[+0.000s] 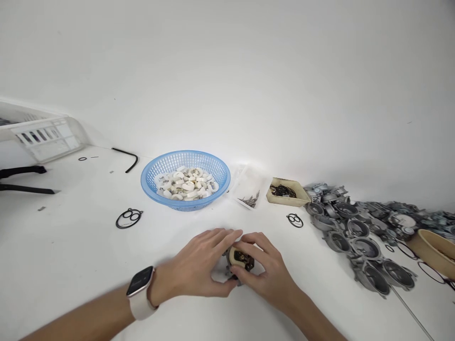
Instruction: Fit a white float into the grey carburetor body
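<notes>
Near the front middle of the table, a small carburetor body (242,259) of grey metal and brass-coloured parts carries a cream-white curved float (232,257). My left hand (202,263), with a watch on its wrist, is closed around the left side, thumb at the lower edge and fingers over the top. From the right, my right hand (265,272) grips the same piece, its thumb on the float's lower end and its fingers at the upper edge. The fingers hide much of its rim and underside.
A blue basket (149,187) holds many white floats. Beside it lie a plastic bag (252,182) of small metal pins and a tray (298,192) of black rings. Grey metal bowls (366,248) heap up at right. Black gaskets (129,218) and pliers (26,189) lie left.
</notes>
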Motion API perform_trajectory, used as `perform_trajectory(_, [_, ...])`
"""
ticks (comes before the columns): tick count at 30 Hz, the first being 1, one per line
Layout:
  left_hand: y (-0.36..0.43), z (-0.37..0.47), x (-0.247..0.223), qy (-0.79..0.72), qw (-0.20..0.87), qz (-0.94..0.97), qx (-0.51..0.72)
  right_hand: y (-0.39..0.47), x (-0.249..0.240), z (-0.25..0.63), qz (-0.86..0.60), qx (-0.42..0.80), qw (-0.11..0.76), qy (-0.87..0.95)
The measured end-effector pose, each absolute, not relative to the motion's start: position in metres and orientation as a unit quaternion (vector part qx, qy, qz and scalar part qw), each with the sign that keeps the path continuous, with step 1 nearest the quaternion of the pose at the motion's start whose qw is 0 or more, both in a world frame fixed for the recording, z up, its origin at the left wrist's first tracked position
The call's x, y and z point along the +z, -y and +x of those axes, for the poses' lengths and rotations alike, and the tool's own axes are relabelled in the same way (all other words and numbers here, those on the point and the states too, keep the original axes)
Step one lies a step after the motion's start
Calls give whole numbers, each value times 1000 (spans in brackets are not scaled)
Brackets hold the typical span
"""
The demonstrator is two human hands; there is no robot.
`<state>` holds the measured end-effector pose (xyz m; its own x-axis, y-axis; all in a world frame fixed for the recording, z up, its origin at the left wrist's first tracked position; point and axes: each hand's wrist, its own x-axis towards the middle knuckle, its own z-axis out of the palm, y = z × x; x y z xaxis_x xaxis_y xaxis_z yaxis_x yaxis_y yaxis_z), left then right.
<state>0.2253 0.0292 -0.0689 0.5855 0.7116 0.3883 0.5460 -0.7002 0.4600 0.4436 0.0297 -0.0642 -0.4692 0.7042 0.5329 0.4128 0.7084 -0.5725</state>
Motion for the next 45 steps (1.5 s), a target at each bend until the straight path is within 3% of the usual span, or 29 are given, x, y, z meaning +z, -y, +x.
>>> perform_trajectory(10, [-29, 227, -73, -391, 153, 881, 220, -30, -63, 442, -337, 147, 397, 841])
perform_trajectory(26, [-30, 228, -79, -403, 56, 876, 260, -30, -65, 438, -358, 120, 419, 826])
perform_trajectory(34, [-30, 229, -81, -411, 23, 866, 282, -32, -67, 438, -368, 128, 388, 835])
perform_trajectory(45, [-27, 227, -68, -386, 73, 861, 322, -34, -68, 444, -322, 97, 368, 867])
